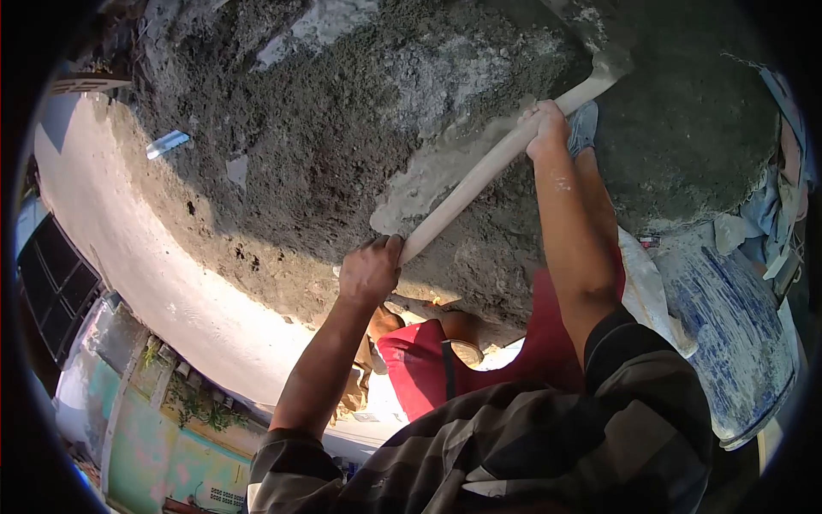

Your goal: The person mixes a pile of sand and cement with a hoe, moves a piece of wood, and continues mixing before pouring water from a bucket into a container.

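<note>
Both of my hands grip the pale wooden handle of a hoe [479, 178], which slants from lower left to upper right. My left hand [372, 270] is wrapped round the handle's near end. Farther along, my right hand [546, 128] closes round it below the head. The hoe's head, at the upper right, is coated in grey and partly lost against the wet mortar [685, 137]. Under the handle lies a rough heap of dark grey sand and cement mix [317, 146], with a smoother wet patch beside the handle.
A blue, scuffed barrel [728, 334] lies at the right, beside a white sack [642, 287]. A small light-blue piece [167, 144] rests on the heap's left edge. Sunlit pale concrete [171, 248] curves along the left. One foot [584, 124] stands by the mortar near my right hand.
</note>
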Demonstrator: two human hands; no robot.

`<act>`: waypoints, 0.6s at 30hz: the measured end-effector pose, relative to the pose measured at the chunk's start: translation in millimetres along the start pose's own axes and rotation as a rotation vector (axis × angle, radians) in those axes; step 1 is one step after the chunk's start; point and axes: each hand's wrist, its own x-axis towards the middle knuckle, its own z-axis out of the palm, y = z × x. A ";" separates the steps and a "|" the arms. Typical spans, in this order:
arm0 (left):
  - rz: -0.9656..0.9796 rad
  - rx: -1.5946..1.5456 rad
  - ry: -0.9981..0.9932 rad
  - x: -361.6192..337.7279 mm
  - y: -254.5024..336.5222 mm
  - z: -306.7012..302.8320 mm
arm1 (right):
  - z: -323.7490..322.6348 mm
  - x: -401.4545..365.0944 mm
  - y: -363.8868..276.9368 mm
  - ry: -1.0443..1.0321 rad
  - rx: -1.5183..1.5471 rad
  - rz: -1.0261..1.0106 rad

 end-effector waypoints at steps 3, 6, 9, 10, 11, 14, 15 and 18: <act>0.046 -0.031 0.030 74.8 53.8 4.8 | -31.4 98.8 -50.6 0.110 -0.049 -0.040; 0.030 -0.059 -0.009 81.1 63.9 8.5 | -49.1 122.0 -46.8 0.080 -0.173 0.064; 0.010 -0.023 -0.038 50.2 38.8 12.4 | -55.0 92.0 6.5 0.104 -0.189 0.071; -0.003 -0.001 -0.024 31.9 24.9 10.4 | -51.7 74.4 24.0 0.109 -0.173 0.059; -0.029 0.021 -0.029 13.1 15.9 6.2 | -43.5 47.6 38.8 0.129 -0.194 0.069; -0.066 0.071 0.025 -41.9 -24.9 9.0 | -38.6 5.9 93.8 0.077 -0.130 0.136; -0.087 0.075 0.001 -64.9 -40.3 14.5 | -34.1 -25.1 107.6 0.079 -0.120 0.181; -0.138 0.033 0.012 -132.2 -72.1 23.6 | -21.3 -106.7 131.3 0.002 -0.098 0.290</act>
